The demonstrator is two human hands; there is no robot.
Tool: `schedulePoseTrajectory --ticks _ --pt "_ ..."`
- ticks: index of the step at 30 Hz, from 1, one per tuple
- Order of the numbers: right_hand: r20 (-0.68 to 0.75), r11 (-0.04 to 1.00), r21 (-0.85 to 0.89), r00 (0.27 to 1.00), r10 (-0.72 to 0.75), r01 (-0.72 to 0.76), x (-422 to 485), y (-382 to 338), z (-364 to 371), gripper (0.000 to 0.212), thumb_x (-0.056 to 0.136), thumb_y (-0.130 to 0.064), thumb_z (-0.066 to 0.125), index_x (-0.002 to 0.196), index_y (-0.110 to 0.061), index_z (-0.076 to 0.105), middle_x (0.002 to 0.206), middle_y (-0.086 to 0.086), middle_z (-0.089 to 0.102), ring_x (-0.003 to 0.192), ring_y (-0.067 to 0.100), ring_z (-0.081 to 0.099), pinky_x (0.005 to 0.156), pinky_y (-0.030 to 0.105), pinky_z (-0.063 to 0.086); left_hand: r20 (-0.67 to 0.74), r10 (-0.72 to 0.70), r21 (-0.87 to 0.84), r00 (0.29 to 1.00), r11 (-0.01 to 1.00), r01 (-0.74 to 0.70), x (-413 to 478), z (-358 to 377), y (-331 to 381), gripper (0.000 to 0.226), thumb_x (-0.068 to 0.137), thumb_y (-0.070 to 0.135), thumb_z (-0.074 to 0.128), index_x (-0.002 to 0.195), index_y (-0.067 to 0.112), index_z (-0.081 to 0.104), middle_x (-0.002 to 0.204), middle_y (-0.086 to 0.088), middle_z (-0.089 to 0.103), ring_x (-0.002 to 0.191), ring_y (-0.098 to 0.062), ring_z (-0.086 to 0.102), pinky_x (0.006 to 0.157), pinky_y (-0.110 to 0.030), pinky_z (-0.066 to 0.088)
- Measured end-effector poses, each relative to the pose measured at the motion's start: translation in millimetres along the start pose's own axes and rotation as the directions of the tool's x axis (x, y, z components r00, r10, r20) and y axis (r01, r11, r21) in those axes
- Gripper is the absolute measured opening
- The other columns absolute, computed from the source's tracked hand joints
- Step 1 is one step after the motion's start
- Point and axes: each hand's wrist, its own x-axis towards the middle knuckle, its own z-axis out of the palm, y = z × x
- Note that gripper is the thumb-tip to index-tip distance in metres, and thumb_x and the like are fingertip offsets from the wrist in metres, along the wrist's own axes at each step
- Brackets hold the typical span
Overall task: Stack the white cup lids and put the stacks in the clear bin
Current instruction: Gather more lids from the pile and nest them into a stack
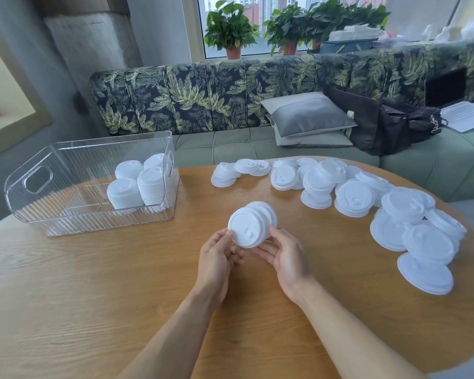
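Hands meet above a round wooden table point(121, 283); the left hand point(216, 258) and right hand point(285, 258) both curl their fingers round a short stack of lids point(251, 224), tilted on its side, just clear of the tabletop; to the left stands a clear bin point(39, 181) with four stacks of lids point(140, 187) in its right end; loose lids point(367, 198) lie scattered along the table's far and right edge; a leaf-print sofa point(203, 99) sits behind.
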Motion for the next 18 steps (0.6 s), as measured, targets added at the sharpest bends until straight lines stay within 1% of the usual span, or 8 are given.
schedulePoseTrajectory --ticks 5,8,10,14,16,18 --pt "0.052 0.997 -0.078 0.998 -0.025 0.029 -4 1 3 0.034 0.108 -0.022 0.045 0.118 -0.001 0.071 0.109 0.019 0.078 0.105 0.032 0.076 0.085 0.033 0.062 -0.001 0.014 -0.029 1.000 0.999 -0.014 1 0 -2 0.014 0.106 0.015 0.055 0.105 0.006 0.066 0.072 -0.010 0.067 0.060 -0.015 0.063 0.056 -0.026 0.054" --pt "0.081 0.991 -0.128 0.996 -0.035 0.045 -7 -1 6 0.036 0.109 -0.023 0.044 0.118 -0.006 0.074 0.107 0.017 0.079 0.103 0.029 0.076 0.084 0.029 0.062 -0.008 0.026 -0.039 1.000 0.999 -0.026 2 0 -4 0.018 0.108 0.017 0.053 0.104 0.006 0.067 0.075 -0.012 0.071 0.062 -0.017 0.068 0.059 -0.027 0.058" --pt "0.080 0.985 -0.163 0.996 -0.037 0.050 -9 -1 8 0.036 0.110 -0.021 0.042 0.118 -0.005 0.073 0.106 0.016 0.079 0.103 0.027 0.076 0.082 0.027 0.061 -0.002 0.030 -0.041 1.000 0.999 -0.030 2 1 -6 0.019 0.109 0.020 0.052 0.106 0.006 0.066 0.079 -0.015 0.074 0.065 -0.019 0.070 0.061 -0.028 0.059" --pt "0.078 0.972 -0.226 0.995 -0.056 0.073 -11 1 11 0.038 0.111 -0.017 0.040 0.115 -0.002 0.074 0.106 0.017 0.079 0.101 0.027 0.075 0.084 0.030 0.061 0.006 0.033 -0.015 0.999 0.999 -0.033 4 -1 -8 0.024 0.110 0.024 0.050 0.114 0.004 0.063 0.082 -0.018 0.075 0.067 -0.020 0.072 0.062 -0.028 0.060" --pt "0.085 0.968 -0.235 0.994 -0.065 0.084 -12 0 12 0.038 0.112 -0.023 0.041 0.114 -0.008 0.075 0.105 0.013 0.080 0.101 0.024 0.076 0.083 0.028 0.061 0.007 0.041 0.004 0.999 0.999 -0.041 4 -1 -9 0.026 0.110 0.025 0.049 0.117 0.003 0.063 0.082 -0.018 0.075 0.067 -0.020 0.072 0.062 -0.028 0.060" --pt "0.097 0.961 -0.259 0.992 -0.077 0.099 -13 -1 14 0.033 0.109 -0.032 0.049 0.111 -0.013 0.077 0.104 0.008 0.081 0.098 0.019 0.077 0.080 0.026 0.061 0.014 0.057 0.010 0.998 0.998 -0.057 4 -1 -10 0.026 0.111 0.025 0.049 0.121 0.004 0.061 0.083 -0.019 0.075 0.067 -0.020 0.072 0.063 -0.029 0.060"
